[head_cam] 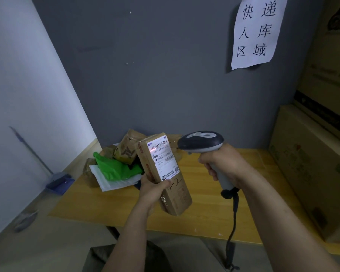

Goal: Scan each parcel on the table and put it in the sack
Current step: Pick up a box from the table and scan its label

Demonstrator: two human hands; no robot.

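Status: the scan step is in progress on one parcel. The left hand (153, 190) grips the long cardboard parcel (182, 195) round its lower half and holds it clear of the table (204, 205), above the middle of the top. The right hand (220, 163) is clenched round the handle of the scanner (201, 142), whose head points left at the parcel's label (164, 160). A red glow shows on the label's upper barcode.

Orientation: the parcel's long axis stands steeply, with the upper end leaning away toward the far edge and slightly left. The labelled face is turned toward the person and the scanner.

Remaining: judged from this view, bagging of this parcel is not yet done. A heap of parcels (126, 152), including a green bag (114, 167), lies at the table's far left corner and appears still to be processed. The sack is not in view.
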